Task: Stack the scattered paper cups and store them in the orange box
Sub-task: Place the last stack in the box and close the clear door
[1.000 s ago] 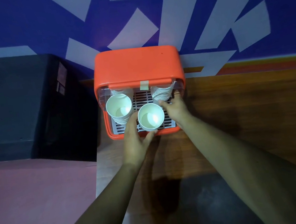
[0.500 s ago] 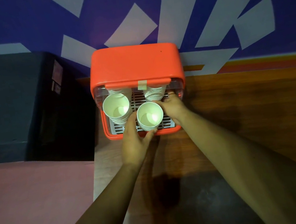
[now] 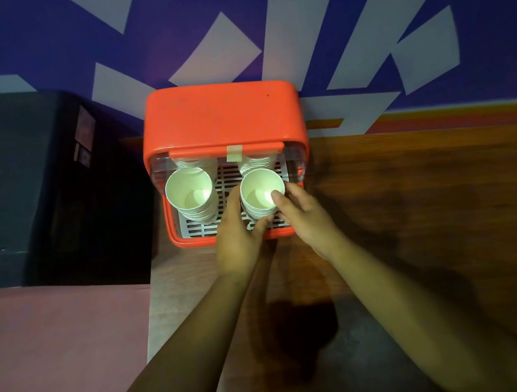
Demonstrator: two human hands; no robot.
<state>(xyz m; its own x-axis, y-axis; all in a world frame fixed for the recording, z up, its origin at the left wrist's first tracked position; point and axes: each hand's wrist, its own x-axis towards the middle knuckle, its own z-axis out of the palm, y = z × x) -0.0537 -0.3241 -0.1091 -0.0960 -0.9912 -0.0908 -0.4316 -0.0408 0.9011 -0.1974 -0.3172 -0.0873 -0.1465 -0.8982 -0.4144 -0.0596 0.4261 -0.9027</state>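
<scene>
On wooden table [image 3: 415, 195] | orange box [image 3: 223, 115] against blue-white wall [image 3: 476, 35]

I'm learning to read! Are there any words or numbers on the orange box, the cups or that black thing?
No readable text anywhere.
Stickers on the black cabinet: too dark and blurred to read.
Tape on the orange box: blank.
Paper cups: plain white.
Wall: only blue and white shapes.
</scene>
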